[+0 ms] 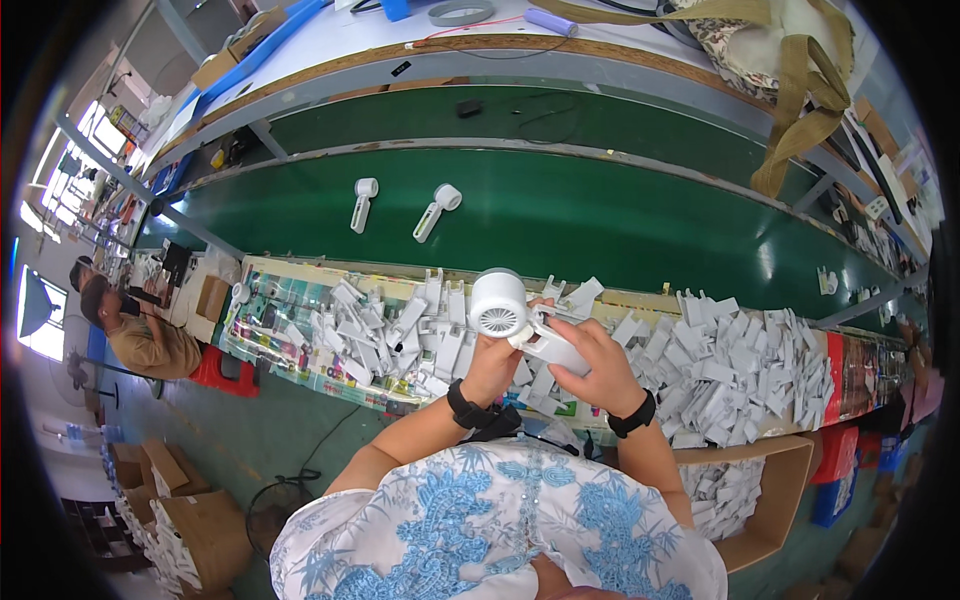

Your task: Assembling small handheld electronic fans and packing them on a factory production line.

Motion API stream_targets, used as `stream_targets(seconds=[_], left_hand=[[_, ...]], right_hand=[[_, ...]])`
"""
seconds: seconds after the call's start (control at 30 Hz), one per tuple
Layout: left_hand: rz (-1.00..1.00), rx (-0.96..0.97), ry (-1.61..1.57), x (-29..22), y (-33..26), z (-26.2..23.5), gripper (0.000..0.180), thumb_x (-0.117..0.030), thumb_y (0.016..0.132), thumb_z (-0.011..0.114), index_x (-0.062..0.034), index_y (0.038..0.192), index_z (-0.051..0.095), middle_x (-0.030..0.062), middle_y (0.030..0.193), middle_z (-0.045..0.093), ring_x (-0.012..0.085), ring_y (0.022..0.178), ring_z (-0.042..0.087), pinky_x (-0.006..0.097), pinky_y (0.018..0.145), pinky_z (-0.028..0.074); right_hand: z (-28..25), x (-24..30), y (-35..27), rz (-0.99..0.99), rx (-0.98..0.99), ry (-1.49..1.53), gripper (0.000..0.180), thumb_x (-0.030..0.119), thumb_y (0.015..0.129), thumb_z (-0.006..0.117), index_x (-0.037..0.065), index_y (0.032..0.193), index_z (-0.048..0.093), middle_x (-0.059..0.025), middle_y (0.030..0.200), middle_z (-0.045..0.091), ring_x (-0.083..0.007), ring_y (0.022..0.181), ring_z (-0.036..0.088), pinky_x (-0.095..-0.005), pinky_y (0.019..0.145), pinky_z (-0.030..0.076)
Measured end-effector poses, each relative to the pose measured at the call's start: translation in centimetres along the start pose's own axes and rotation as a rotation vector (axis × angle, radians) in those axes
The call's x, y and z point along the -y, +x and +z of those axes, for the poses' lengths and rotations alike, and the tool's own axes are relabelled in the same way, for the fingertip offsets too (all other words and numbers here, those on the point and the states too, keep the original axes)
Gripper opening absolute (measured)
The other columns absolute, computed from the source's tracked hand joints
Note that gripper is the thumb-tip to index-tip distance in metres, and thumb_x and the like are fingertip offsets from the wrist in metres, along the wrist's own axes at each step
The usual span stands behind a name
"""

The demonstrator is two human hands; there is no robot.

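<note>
A white handheld fan [498, 305] is held up in front of me over the bench, its round grille facing me. My left hand [488, 371] is closed around the fan just below its head. Its fingers are partly hidden behind the fan. With thumb and fingers closed, my right hand [606, 372] grips a smooth white handle shell [554, 347] at the fan's lower end. Whether shell and fan are joined or only touching, I cannot tell. Under both hands lie loose white plastic shells [450, 345], part of a heap on the bench.
A bigger pile of white shells [735, 370] covers the bench's right side. Two white fans [363, 205] lie on the green conveyor belt [600, 205] beyond. A cardboard box [785, 500] of parts stands by my right side. At far left sits another person [150, 335].
</note>
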State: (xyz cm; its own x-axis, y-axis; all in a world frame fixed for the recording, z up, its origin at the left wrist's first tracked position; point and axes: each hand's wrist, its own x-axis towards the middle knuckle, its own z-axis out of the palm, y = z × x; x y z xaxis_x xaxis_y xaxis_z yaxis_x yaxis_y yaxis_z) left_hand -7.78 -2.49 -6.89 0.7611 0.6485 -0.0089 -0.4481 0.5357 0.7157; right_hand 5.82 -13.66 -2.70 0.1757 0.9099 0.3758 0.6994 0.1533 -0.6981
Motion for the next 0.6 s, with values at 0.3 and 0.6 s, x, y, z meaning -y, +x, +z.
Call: stream_targets(seconds=[0.3,0.6], left_hand=[[0.04,0.02,-0.033,-0.3,0.1,1.0,0.043,-0.006,0.082,0.054,-0.0007,0.123,0.043,0.0137,0.124,0.049,0.0183,0.109,0.05,0.03,0.091,0.04],[0.053,0.031,0.013,-0.2,0.0,0.8,0.042,-0.008,0.083,0.055,0.0006,0.122,0.043,0.0131,0.122,0.051,0.0198,0.111,0.049,0.032,0.094,0.038]], right_hand=[[0.3,0.7,-0.1,0.101,0.011,0.064,0.057,0.016,0.067,0.068,0.008,0.121,0.05,-0.011,0.085,0.051,-0.0242,0.075,0.054,-0.0301,0.067,0.045],[-0.5,0.2,0.3,0.052,0.04,-0.036,0.052,0.02,0.071,0.065,0.013,0.12,0.05,-0.0075,0.087,0.053,-0.0251,0.07,0.058,-0.032,0.059,0.048]])
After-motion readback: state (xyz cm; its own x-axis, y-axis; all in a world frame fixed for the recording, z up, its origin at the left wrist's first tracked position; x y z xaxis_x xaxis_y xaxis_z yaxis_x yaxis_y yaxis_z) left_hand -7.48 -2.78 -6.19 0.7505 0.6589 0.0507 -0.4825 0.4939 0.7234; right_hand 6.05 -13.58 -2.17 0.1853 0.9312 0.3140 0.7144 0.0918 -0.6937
